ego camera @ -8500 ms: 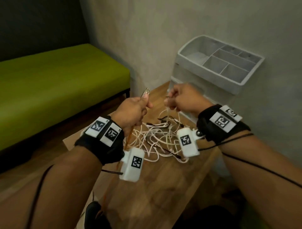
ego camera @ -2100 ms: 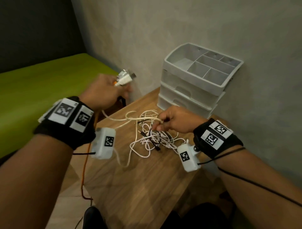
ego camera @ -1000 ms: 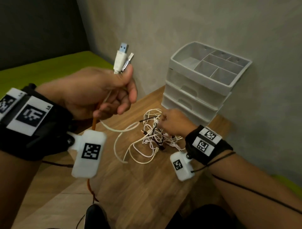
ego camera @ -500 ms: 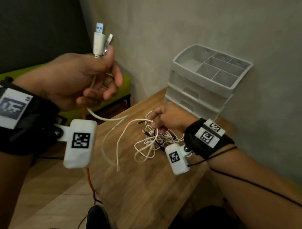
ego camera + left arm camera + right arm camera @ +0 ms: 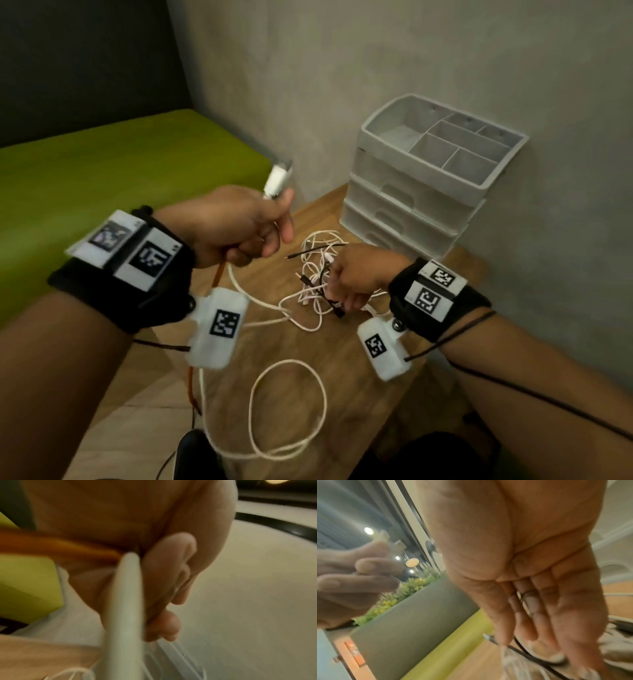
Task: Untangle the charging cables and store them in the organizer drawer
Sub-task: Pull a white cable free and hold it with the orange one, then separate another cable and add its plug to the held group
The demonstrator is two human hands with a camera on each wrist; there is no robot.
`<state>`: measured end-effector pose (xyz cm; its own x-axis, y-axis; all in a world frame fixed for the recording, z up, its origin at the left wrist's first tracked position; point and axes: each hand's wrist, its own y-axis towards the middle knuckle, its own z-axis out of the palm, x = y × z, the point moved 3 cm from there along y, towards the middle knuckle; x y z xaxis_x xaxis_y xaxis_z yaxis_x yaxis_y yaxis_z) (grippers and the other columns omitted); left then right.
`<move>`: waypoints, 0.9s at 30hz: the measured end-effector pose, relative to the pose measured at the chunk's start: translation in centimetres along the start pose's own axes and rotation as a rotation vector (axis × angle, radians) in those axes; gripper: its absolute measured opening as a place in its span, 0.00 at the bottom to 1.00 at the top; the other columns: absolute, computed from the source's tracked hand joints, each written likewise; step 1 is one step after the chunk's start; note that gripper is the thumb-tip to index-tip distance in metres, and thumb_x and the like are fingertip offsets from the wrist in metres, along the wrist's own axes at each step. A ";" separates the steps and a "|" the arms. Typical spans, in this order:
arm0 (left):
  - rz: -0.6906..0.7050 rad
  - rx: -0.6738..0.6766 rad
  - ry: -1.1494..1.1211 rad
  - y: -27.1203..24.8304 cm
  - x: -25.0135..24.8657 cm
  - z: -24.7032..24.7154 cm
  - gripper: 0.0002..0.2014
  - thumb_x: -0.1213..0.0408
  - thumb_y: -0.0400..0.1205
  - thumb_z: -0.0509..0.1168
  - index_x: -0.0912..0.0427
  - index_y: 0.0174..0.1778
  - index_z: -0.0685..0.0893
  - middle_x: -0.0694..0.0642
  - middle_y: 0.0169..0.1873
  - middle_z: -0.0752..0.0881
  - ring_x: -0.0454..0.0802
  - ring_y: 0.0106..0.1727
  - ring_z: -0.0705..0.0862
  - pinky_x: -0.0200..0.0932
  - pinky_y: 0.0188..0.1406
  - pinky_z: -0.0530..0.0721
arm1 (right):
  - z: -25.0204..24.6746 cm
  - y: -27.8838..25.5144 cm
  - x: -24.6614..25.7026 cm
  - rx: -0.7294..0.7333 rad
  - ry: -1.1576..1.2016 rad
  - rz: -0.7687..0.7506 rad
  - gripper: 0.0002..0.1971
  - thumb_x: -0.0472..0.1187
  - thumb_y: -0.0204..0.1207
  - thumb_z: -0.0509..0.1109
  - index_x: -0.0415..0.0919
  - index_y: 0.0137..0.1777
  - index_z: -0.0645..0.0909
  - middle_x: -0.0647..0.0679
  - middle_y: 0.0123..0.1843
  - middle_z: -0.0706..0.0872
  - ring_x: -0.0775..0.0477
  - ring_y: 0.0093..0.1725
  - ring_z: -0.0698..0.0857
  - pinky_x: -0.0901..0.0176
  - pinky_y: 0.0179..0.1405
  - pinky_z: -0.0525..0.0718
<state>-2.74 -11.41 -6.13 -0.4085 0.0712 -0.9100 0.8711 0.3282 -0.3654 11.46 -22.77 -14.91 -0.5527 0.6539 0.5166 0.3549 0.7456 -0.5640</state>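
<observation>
My left hand is raised over the table's left side and grips a white USB plug together with an orange cable. In the left wrist view the white cable and orange cable run through its curled fingers. The white cable drops and lies in a loose loop near the front. My right hand sits on the tangle of white and black cables, fingers bent around strands; a black cable passes under its fingertips. The white organizer stands behind, all drawers shut.
The small wooden table stands in a corner against a grey wall. A green bench lies to the left, lower than the table. The orange cable hangs off the table's left edge toward the floor.
My left hand has come down from high up to just above the table, and the white cable it holds now lies slack in a loop at the front. The right hand lowered onto the tangle.
</observation>
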 end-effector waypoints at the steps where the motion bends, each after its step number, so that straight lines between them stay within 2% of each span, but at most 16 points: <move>1: -0.027 -0.007 0.032 0.6 0.7 0.4 0.26 0.45 0.86 0.51 0.65 0.38 0.78 0.58 0.19 0.73 0.41 0.12 0.61 0.28 0.09 0.58 | 0.3 0.4 -0.7 -0.034 -0.044 0.073 0.06 0.34 0.74 0.72 0.30 0.44 0.87 0.34 0.40 0.91 0.39 0.38 0.92 0.48 0.45 0.91; 3: -0.095 -0.001 0.075 1.5 2.2 1.5 0.26 0.45 0.87 0.50 0.65 0.38 0.78 0.57 0.20 0.73 0.42 0.13 0.61 0.29 0.09 0.58 | 1.4 1.0 -1.7 -0.048 -0.188 0.151 0.08 0.39 0.73 0.75 0.32 0.38 0.85 0.39 0.38 0.92 0.39 0.36 0.91 0.49 0.43 0.92; 5: -0.207 0.072 0.061 2.0 3.9 3.1 0.27 0.44 0.87 0.50 0.64 0.38 0.78 0.57 0.19 0.74 0.41 0.13 0.63 0.29 0.09 0.58 | 2.8 1.4 -2.2 -0.095 -0.346 0.141 0.10 0.42 0.75 0.74 0.34 0.40 0.83 0.42 0.42 0.90 0.41 0.39 0.88 0.57 0.36 0.86; 7: -0.332 0.221 -0.004 1.3 5.6 5.4 0.27 0.42 0.86 0.51 0.63 0.38 0.78 0.56 0.20 0.76 0.40 0.13 0.66 0.29 0.08 0.62 | 4.0 1.7 -2.9 -0.186 -0.402 0.103 0.13 0.46 0.74 0.74 0.35 0.49 0.85 0.41 0.50 0.88 0.41 0.49 0.88 0.59 0.38 0.79; 9: -0.401 0.417 -0.101 -0.2 6.6 7.6 0.26 0.42 0.84 0.53 0.63 0.38 0.79 0.57 0.22 0.79 0.40 0.14 0.70 0.29 0.09 0.68 | 4.4 2.3 -3.8 -0.258 -0.341 0.079 0.16 0.50 0.71 0.75 0.38 0.52 0.85 0.42 0.53 0.88 0.41 0.52 0.87 0.59 0.42 0.80; 12: -0.363 0.734 -0.277 -3.0 5.8 9.2 0.25 0.43 0.84 0.53 0.64 0.42 0.79 0.59 0.24 0.81 0.41 0.13 0.74 0.30 0.11 0.73 | 4.3 2.5 -4.4 -0.262 -0.265 0.046 0.17 0.49 0.69 0.76 0.37 0.51 0.86 0.40 0.53 0.89 0.39 0.54 0.87 0.50 0.53 0.86; 14: -0.278 0.851 -0.410 -3.9 4.4 8.5 0.25 0.45 0.85 0.52 0.65 0.45 0.79 0.61 0.25 0.82 0.41 0.13 0.76 0.30 0.11 0.75 | 4.1 2.2 -4.2 -0.211 -0.289 0.028 0.15 0.46 0.71 0.75 0.36 0.53 0.87 0.39 0.54 0.89 0.38 0.55 0.87 0.50 0.56 0.86; 15: -0.257 0.799 -0.421 -3.6 4.0 7.8 0.24 0.45 0.85 0.53 0.66 0.44 0.79 0.61 0.25 0.82 0.41 0.13 0.75 0.30 0.10 0.74 | 3.9 1.9 -4.2 -0.200 -0.278 0.025 0.14 0.44 0.71 0.75 0.37 0.53 0.87 0.39 0.52 0.89 0.38 0.54 0.88 0.50 0.55 0.87; 16: -0.241 0.642 -0.369 -2.5 4.2 6.9 0.24 0.46 0.85 0.54 0.65 0.43 0.80 0.60 0.24 0.80 0.40 0.12 0.73 0.29 0.09 0.71 | 3.6 1.8 -4.2 -0.187 -0.252 0.033 0.13 0.42 0.72 0.74 0.37 0.53 0.87 0.40 0.50 0.90 0.39 0.52 0.89 0.50 0.52 0.88; 18: -0.170 0.165 -0.135 0.2 5.4 4.7 0.21 0.46 0.84 0.57 0.62 0.37 0.79 0.56 0.22 0.74 0.40 0.12 0.65 0.28 0.10 0.62 | 2.7 1.2 -4.0 -0.221 -0.170 0.023 0.08 0.36 0.71 0.73 0.38 0.50 0.87 0.43 0.43 0.90 0.41 0.44 0.90 0.51 0.45 0.90; 19: -0.125 -0.028 -0.036 1.3 6.1 3.7 0.20 0.48 0.85 0.59 0.60 0.35 0.78 0.54 0.21 0.70 0.41 0.14 0.62 0.30 0.12 0.59 | 2.0 0.8 -3.7 -0.256 -0.120 0.007 0.06 0.33 0.71 0.74 0.38 0.47 0.87 0.46 0.38 0.88 0.44 0.39 0.89 0.54 0.39 0.89; 20: -0.094 -0.154 0.012 2.3 6.7 3.0 0.19 0.49 0.84 0.62 0.59 0.34 0.79 0.51 0.21 0.67 0.42 0.16 0.61 0.32 0.15 0.57 | 1.3 0.5 -3.3 -0.285 -0.082 -0.021 0.05 0.32 0.70 0.74 0.40 0.45 0.87 0.49 0.36 0.86 0.49 0.36 0.86 0.58 0.34 0.85; 22: -0.062 -0.277 0.010 3.6 7.7 2.5 0.16 0.50 0.80 0.69 0.58 0.32 0.81 0.47 0.18 0.66 0.43 0.17 0.61 0.36 0.18 0.57 | -0.3 -0.3 -2.5 -0.338 -0.062 -0.074 0.05 0.34 0.73 0.74 0.44 0.45 0.88 0.54 0.37 0.85 0.57 0.34 0.81 0.64 0.32 0.78; 23: -0.055 -0.309 -0.019 4.0 7.9 2.4 0.16 0.51 0.78 0.70 0.58 0.32 0.81 0.46 0.18 0.66 0.43 0.18 0.61 0.37 0.19 0.57 | -1.1 -0.8 -2.0 -0.358 -0.033 -0.093 0.06 0.35 0.74 0.73 0.46 0.45 0.88 0.55 0.36 0.85 0.58 0.33 0.80 0.64 0.33 0.78; 25: -0.041 -0.313 -0.108 4.5 7.8 2.6 0.16 0.52 0.78 0.68 0.58 0.30 0.81 0.45 0.17 0.65 0.43 0.18 0.61 0.38 0.20 0.57 | -2.7 -1.4 -1.4 -0.368 0.072 -0.114 0.08 0.34 0.77 0.70 0.46 0.46 0.89 0.54 0.32 0.85 0.56 0.30 0.80 0.60 0.34 0.80; 27: -0.024 -0.261 -0.191 4.9 7.4 2.9 0.19 0.51 0.82 0.64 0.59 0.29 0.81 0.45 0.17 0.64 0.43 0.19 0.59 0.39 0.22 0.53 | -4.1 -2.3 -0.7 -0.390 0.117 -0.131 0.07 0.33 0.78 0.70 0.41 0.47 0.89 0.51 0.29 0.84 0.54 0.27 0.81 0.58 0.32 0.83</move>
<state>-0.68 -12.04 -15.27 -0.3481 -0.1097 -0.9310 0.7523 0.5598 -0.3472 14.11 -24.43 -11.31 -0.5304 0.5439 0.6503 0.5587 0.8012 -0.2145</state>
